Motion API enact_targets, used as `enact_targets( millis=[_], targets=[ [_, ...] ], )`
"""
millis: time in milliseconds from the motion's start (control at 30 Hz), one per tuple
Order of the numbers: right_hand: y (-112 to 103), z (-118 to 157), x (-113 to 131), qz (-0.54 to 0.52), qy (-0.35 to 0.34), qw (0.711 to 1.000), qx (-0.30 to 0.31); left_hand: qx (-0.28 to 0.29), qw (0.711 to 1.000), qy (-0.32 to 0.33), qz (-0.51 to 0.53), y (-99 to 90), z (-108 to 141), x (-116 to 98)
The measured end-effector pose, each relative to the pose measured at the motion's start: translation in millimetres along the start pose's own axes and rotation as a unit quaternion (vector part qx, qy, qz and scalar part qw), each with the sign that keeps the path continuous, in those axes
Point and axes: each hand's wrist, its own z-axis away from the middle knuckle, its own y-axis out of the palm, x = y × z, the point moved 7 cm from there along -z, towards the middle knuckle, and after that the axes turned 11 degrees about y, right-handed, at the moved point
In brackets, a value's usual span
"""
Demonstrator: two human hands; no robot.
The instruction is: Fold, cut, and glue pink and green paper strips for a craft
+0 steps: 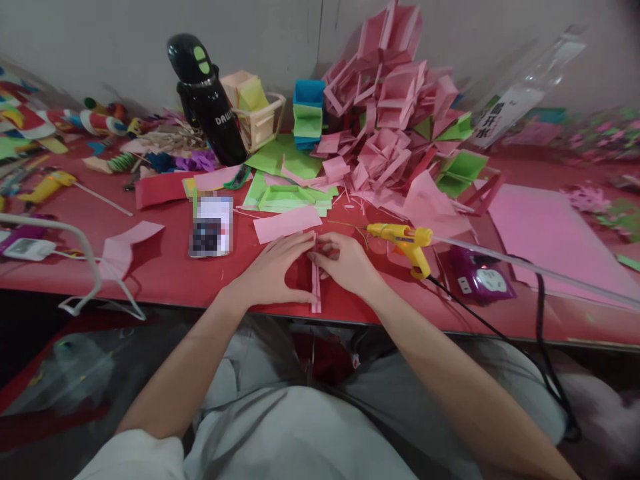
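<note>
A narrow folded strip of pink paper lies upright in view near the table's front edge. My left hand grips it from the left, fingertips at its far end and thumb at its near end. On the other side, my right hand has its fingers curled, thumb and fingertips pressed at the strip's upper part. Just beyond my hands rests a flat pink paper piece. A yellow glue gun with a long clear glue stick lies to the right of my right hand.
A purple power socket and cables lie right, beside a large pink sheet. A phone lies left. Behind stand a black bottle, a heap of folded pink paper boxes and a tilted clear bottle.
</note>
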Motion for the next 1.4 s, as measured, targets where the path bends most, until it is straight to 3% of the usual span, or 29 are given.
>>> enact_targets(
  millis=[300,667,1133,1267,1400],
  targets=[
    [2,4,7,0.023,0.002,0.999,0.023,0.008,1.000,0.002,-0.008,2.3,0,0],
    [3,6,13,0.128,-0.031,0.991,-0.023,0.019,1.000,0.002,-0.020,6.3,1,4],
    [1,16,25,0.274,-0.066,0.957,-0.065,0.053,0.995,0.008,-0.085,8.7,-2,0],
    [-13,31,26,0.291,-0.070,0.953,-0.051,0.056,0.994,0.004,-0.092,9.6,-2,0],
    [-45,52,14,0.335,0.004,0.941,0.042,0.060,0.994,0.001,-0.094,9.4,-2,-2]
  ],
)
